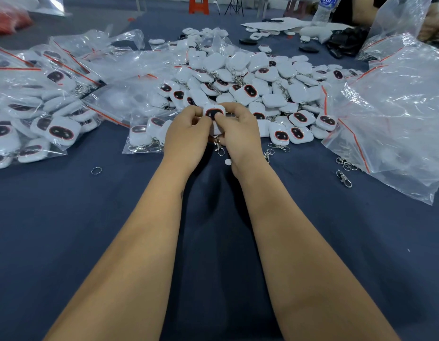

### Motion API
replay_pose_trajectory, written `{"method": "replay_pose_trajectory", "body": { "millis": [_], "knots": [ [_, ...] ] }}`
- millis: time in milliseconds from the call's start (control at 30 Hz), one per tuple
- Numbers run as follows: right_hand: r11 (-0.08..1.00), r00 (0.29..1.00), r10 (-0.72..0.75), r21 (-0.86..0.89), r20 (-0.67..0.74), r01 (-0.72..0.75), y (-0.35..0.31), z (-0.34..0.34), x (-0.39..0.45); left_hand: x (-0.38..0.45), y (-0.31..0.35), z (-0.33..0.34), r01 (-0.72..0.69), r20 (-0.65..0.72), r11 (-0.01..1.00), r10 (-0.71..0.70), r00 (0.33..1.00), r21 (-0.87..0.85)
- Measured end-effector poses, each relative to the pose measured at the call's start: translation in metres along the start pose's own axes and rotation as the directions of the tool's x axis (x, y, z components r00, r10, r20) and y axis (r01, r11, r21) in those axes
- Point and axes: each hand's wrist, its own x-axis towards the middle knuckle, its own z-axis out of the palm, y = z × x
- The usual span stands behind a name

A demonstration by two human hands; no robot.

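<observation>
- Both hands meet on one small white key fob, its dark oval face with a red rim turned up toward the camera; the left hand pinches its left edge with curled fingers, and the right hand pinches the right edge, thumb on the dark face.
- The fob is held just above the blue cloth, at the near edge of the heap.
- A metal clasp hangs down between the two wrists, close over the cloth.
- Right behind the hands lies the big loose pile of white fobs, many with chains attached.
- Just left of the left hand lies a small clear bag of fobs; more filled bags sit further left.
- To the right is a heap of empty plastic bags.
- A loose split ring lies on the cloth to the left, and a spare clasp to the right.
</observation>
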Motion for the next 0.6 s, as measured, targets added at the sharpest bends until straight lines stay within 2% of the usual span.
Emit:
{"method": "replay_pose_trajectory", "body": {
  "millis": [333, 600],
  "knots": [
    [0.999, 1.0, 0.0, -0.038, 0.01, 0.001, 0.0009, 0.0006, 0.001, -0.0043, 0.005, -0.0016, 0.006, 0.03, 1.0, -0.006, 1.0, -0.007],
    [1.0, 1.0, -0.003, -0.029, 0.023, 0.003, 0.0019, 0.0008, 0.0006, -0.001, 0.0008, -0.0011, -0.015, -0.008, 0.999, 0.015, 1.0, 0.042]
  ]
}}
